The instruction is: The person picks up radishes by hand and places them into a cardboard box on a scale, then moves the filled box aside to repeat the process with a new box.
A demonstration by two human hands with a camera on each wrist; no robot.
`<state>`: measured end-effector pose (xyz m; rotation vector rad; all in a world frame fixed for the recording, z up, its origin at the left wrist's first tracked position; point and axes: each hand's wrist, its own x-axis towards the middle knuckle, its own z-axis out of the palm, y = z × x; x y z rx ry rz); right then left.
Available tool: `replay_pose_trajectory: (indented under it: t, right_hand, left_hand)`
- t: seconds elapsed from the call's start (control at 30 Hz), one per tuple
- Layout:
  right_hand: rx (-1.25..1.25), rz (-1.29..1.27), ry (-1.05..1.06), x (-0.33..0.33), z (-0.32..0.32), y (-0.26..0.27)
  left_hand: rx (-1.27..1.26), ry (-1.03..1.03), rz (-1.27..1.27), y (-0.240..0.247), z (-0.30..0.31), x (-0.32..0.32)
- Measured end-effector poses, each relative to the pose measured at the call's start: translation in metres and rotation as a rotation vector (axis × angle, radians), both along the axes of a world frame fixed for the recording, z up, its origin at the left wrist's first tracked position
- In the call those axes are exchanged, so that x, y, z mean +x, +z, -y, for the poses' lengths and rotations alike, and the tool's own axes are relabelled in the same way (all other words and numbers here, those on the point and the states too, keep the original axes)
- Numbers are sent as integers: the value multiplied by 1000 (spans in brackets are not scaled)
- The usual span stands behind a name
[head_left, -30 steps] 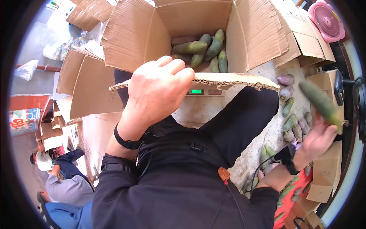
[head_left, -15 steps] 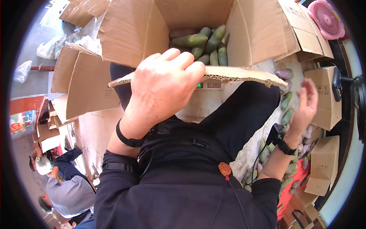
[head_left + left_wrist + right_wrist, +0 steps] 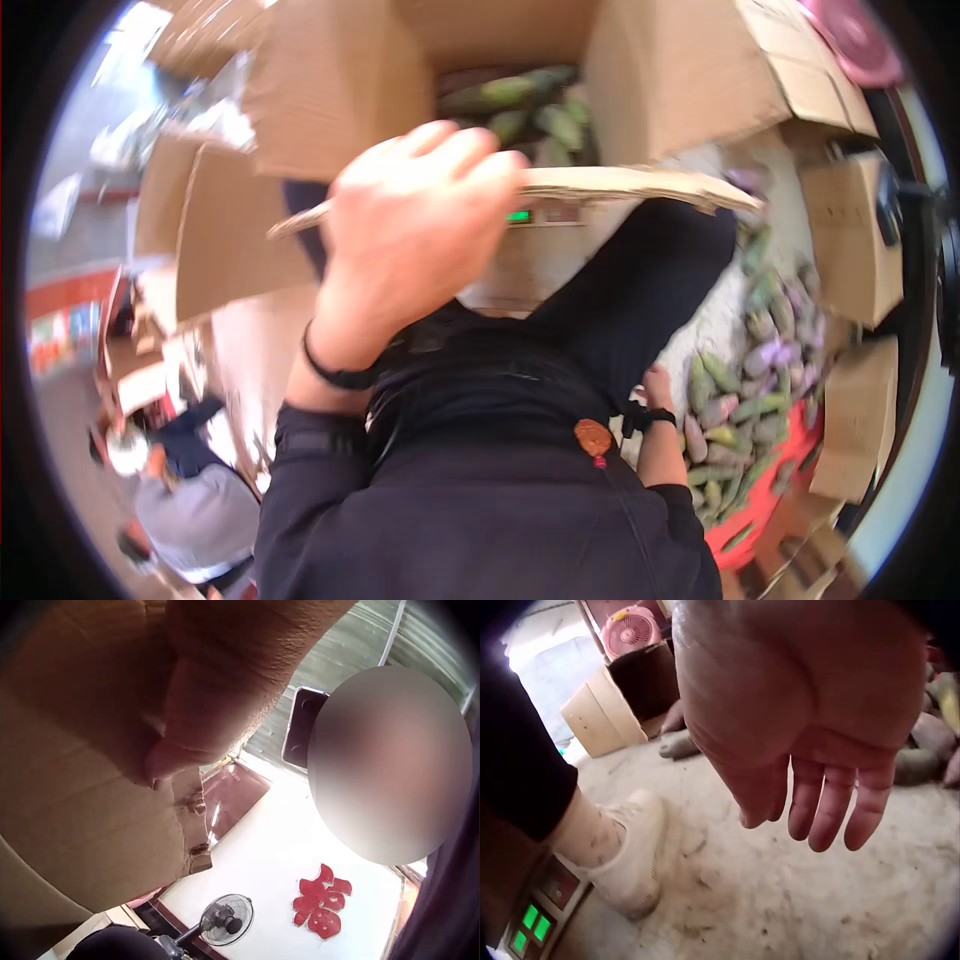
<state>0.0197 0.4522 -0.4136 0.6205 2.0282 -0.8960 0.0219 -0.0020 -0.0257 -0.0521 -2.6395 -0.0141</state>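
Observation:
My left hand (image 3: 415, 215) grips the near flap (image 3: 620, 182) of a tall cardboard box (image 3: 345, 95), fingers over its torn edge. In the left wrist view the thumb (image 3: 199, 750) presses against the flap's brown face. Several long green radishes (image 3: 505, 95) lie inside the box, blurred. Below the flap a scale's green display (image 3: 519, 216) glows. My right hand (image 3: 795, 712) holds nothing; its fingers hang loosely above the floor. In the head view it is low beside my right thigh, left of a pile of green and purple radishes (image 3: 755, 400).
More cardboard boxes (image 3: 850, 235) line the right side, near a pink fan (image 3: 855, 40). In the right wrist view, my shoe (image 3: 634, 855) stands next to the scale (image 3: 555, 885). A person in grey (image 3: 200, 520) is at the lower left.
A green radish held in my right hand a second ago has left it. That hand has since come down and inward beside my thigh. My left hand keeps its grip on the flap.

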Motion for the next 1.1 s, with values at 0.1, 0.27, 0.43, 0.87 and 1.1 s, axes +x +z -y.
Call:
replay_pose_trajectory:
  t: [0.1,0.27,0.43,0.87,1.1]
  right_hand:
    - [-23,-43,5,31,3,-8]
    - [-102,-87,-177,44,17,-3]
    - [-65,-28,-319,57,-1,-9]
    - [530,-44,-274,197,-146,-21]
    - [821,172,-330,229,-150,45]
  left_hand:
    - [55,53,105,10,-9,4]
    - [124,6,88,3,-15,3]
    - [60,29,97,-4,-9,5]
    - [-3,79,134,-11,14,12]
    - [38,103,135,-13,15,10]
